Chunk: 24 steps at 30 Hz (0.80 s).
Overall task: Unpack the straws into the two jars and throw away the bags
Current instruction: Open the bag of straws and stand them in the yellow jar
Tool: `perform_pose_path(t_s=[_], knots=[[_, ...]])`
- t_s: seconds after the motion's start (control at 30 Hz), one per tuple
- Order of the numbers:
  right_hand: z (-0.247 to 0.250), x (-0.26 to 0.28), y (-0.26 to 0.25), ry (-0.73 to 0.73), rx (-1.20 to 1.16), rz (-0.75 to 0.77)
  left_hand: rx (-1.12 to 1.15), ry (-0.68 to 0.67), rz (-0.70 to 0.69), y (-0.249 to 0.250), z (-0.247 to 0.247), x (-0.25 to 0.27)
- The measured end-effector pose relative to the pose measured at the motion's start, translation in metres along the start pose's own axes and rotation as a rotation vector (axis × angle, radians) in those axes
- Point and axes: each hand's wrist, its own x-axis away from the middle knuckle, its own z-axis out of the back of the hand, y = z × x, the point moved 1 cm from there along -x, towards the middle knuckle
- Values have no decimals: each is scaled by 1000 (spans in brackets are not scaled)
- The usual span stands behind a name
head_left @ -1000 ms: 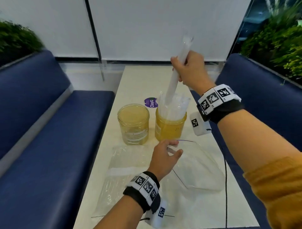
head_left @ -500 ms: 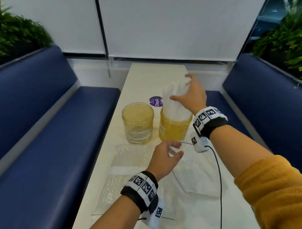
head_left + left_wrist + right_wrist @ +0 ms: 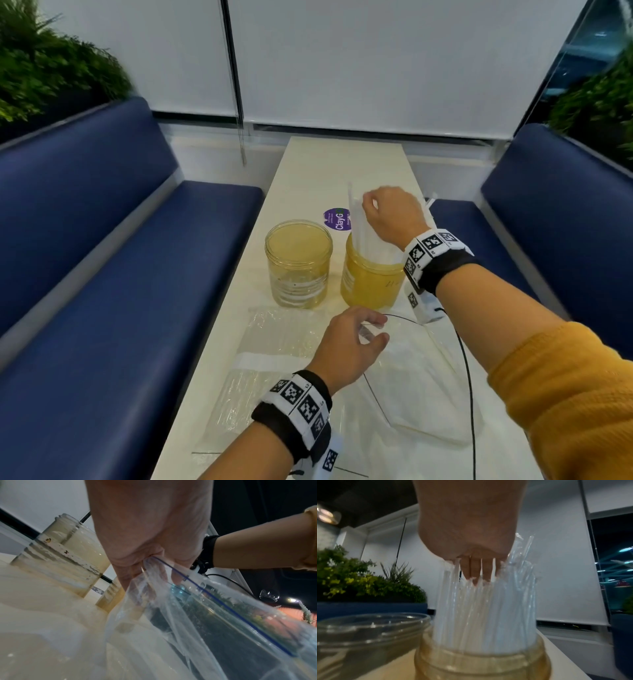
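Note:
Two amber plastic jars stand side by side on the table. The left jar (image 3: 298, 270) (image 3: 368, 628) is empty. The right jar (image 3: 371, 287) (image 3: 479, 666) holds a bundle of clear straws (image 3: 366, 236) (image 3: 484, 608). My right hand (image 3: 373, 209) (image 3: 477, 572) is on top of that bundle, its fingers pointing down among the straw tips. My left hand (image 3: 375, 329) (image 3: 154, 561) pinches the mouth of a clear zip bag (image 3: 421, 387) (image 3: 205, 615) just in front of the jars. That bag lies slack on the table.
A second clear bag (image 3: 274, 346) with straws inside lies flat at the near left. A purple sticker (image 3: 337, 219) is behind the jars. Blue benches (image 3: 137, 274) flank the narrow table (image 3: 342, 164). A black cable (image 3: 467, 377) runs over the bag.
My right hand lowered a bunch of straws into the right jar, let go, and now rests on the straw tops. The left hand kept its pinch on the bag.

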Motion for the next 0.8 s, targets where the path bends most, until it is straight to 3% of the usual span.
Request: perform_pose_path(t_s=[0.07,0.13,0.23,0.3,0.37,0.47,0.53,0.57,0.63,0.73,0.8], knots=[[2,-11,-8,145,12,52,-23,3,-6,-2,-1,-1],[0,-22,-20,127,29,180,-40,3,-8,-3,-1,-1],[-15,-22,-31,-135,237,327,-43,-12,-7,-3,-1,-2],[-22,-10,-30,-302,399,326,-52,-19,-1,-4,-2,-1],[-19,-3,-27,-338,450,336,-47,-22,2,-4,-3,-2],[7,-4,-18,-158,295,212,-34,-23,-4,-3,-4,-3],[25,-9,-1,57,345,75,-30,-23,-11,-4,-5,-4],[31,-10,9,78,369,-11,-27,-24,-8,-3,-5,-4],[30,-6,25,-13,324,-119,-24,-26,2,-2,-5,-4],[0,11,33,-285,194,-82,-24,-30,13,1,-5,-5],[-10,18,35,-246,136,-95,-29,-34,13,3,-5,-5]])
